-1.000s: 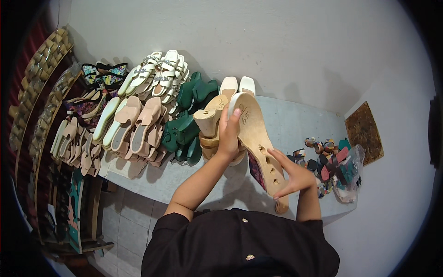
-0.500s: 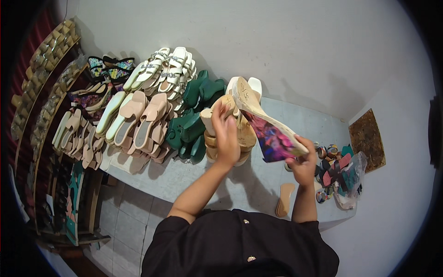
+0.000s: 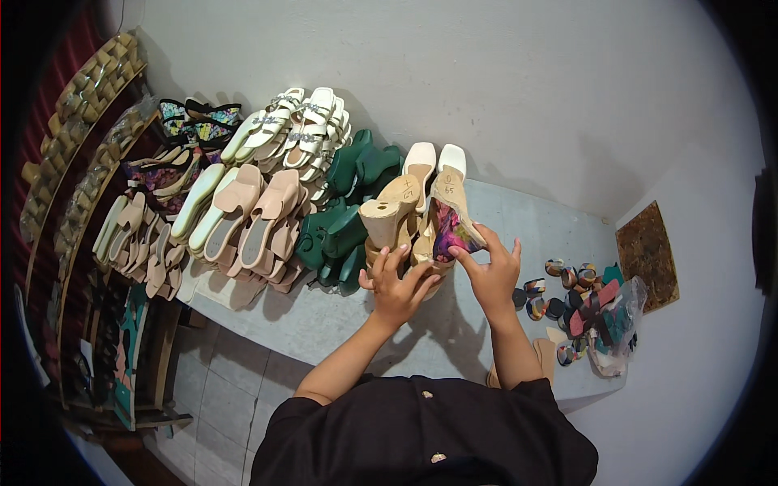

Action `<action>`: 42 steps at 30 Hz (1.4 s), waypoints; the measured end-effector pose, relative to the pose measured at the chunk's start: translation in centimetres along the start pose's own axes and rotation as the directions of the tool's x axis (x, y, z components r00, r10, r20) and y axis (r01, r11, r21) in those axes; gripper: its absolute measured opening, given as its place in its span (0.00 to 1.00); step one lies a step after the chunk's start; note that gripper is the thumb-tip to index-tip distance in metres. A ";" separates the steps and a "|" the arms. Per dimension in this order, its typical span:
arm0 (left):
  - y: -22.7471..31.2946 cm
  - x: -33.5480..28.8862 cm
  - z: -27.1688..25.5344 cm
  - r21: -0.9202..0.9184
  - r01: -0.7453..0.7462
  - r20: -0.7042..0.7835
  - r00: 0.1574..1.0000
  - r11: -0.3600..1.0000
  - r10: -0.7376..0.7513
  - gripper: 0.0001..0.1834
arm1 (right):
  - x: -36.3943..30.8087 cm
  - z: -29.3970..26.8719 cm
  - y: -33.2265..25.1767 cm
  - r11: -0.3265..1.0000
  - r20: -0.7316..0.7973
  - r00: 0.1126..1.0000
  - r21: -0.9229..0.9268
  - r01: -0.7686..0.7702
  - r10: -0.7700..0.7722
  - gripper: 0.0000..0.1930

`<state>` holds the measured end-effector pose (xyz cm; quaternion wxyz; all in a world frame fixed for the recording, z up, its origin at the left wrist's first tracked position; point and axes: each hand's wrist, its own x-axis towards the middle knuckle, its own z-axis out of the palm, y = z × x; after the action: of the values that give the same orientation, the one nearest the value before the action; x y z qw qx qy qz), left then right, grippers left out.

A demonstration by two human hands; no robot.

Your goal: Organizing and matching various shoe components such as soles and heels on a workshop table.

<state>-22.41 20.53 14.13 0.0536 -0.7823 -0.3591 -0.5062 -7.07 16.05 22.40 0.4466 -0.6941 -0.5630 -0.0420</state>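
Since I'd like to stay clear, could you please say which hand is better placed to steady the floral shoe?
Probably the right hand: it has hold of the floral shoe at its near end, while the left hand is spread open by the pale-heeled shoe.

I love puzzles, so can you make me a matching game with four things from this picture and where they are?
Things:
1. Flowery wedge
2. Green shoes
3. White strappy sandals
4. Brown board

Places:
A. Behind the pink sandals, farther from the person
B. Far right, by the right-hand wall
C. Touched by the right hand
D. Close beside the pink sandals, on their right

Right pairs: 1-C, 2-D, 3-A, 4-B
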 end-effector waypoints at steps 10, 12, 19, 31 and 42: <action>-0.6 -0.1 -0.2 0.018 0.057 0.046 0.997 0.998 -0.058 0.21 | 0.3 0.8 -1.2 0.992 0.014 0.997 -0.109 0.071 -0.070 0.27; -0.7 -0.3 0.0 0.007 0.061 0.055 0.997 0.998 -0.062 0.21 | 0.2 1.0 -1.3 0.991 0.036 0.997 -0.114 0.072 -0.068 0.27; -0.8 -0.3 0.0 -0.018 0.066 0.059 0.996 0.998 -0.065 0.21 | -0.1 1.4 -1.4 0.985 0.045 0.999 -0.171 0.017 -0.010 0.33; -0.4 -0.2 -0.4 -0.023 0.083 0.077 0.994 0.996 -0.081 0.24 | -0.5 0.9 -1.5 0.975 0.078 0.997 -0.221 0.028 -0.011 0.42; -0.4 -4.6 -1.9 -0.010 0.116 0.061 0.991 0.993 -0.115 0.30 | -4.4 0.2 -0.5 0.990 -0.056 0.996 -0.129 0.057 -0.065 0.40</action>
<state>-25.16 17.63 11.11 0.0081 -0.7754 -0.4018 -0.4871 -9.14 12.94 20.09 0.4166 -0.7022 -0.5663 -0.1124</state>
